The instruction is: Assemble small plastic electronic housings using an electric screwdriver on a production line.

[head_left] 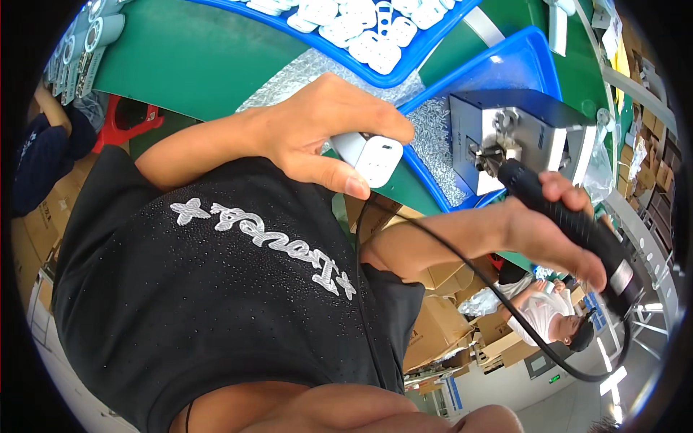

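My left hand (325, 130) grips a small white-and-grey plastic housing (380, 162) with rounded corners and small holes in its pale face. The fingers curl over its far side and the thumb presses the near edge. In my right hand (552, 234) is a black electric screwdriver (563, 216), with a cable trailing from its rear end. Its front end points at the pick-up spot of a metal screw feeder (505, 130); whether the bit carries a screw cannot be made out. Around the feeder's base, many loose screws (433, 137) lie in a blue tray (516, 61).
Another blue tray (339, 49) at the far edge holds many white plastic parts (361, 32). Clear plastic bags (296, 76) lie on the green table (173, 58). Grey-white devices (90, 43) stand far left near a red stool (126, 126). The black cable (476, 270) loops near my right forearm. Other people sit nearby.
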A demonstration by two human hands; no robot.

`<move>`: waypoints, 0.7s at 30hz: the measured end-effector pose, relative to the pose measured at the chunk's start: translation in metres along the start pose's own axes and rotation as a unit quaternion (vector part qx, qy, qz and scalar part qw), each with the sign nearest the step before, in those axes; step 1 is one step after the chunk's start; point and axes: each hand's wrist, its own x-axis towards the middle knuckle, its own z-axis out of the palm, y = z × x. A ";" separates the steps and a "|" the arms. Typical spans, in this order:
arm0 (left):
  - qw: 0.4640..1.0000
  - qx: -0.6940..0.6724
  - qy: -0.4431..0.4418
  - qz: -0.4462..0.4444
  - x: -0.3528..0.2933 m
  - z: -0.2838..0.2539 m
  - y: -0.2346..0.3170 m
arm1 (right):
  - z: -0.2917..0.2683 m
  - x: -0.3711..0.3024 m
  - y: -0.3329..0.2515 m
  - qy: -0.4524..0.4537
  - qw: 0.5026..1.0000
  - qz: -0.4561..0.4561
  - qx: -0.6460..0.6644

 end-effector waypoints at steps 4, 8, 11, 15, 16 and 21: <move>1.000 -0.003 -0.007 0.004 0.001 0.002 -0.001 | -0.023 -0.017 -0.028 -0.067 0.982 0.066 0.165; 1.000 -0.005 -0.007 0.001 0.002 0.003 -0.001 | -0.051 -0.041 -0.081 -0.210 0.894 0.035 0.395; 1.000 0.013 0.001 -0.007 0.001 0.003 0.001 | -0.049 -0.033 -0.095 -0.318 0.843 0.037 0.433; 1.000 0.013 0.023 0.012 -0.001 0.006 -0.001 | -0.038 -0.034 -0.102 -0.402 0.809 0.096 0.418; 0.999 0.014 0.027 0.011 -0.001 0.005 -0.001 | -0.036 -0.034 -0.119 -0.430 0.836 0.162 0.301; 1.000 0.009 -0.014 -0.016 0.002 0.002 0.005 | -0.030 -0.038 -0.096 -0.417 0.827 0.108 0.361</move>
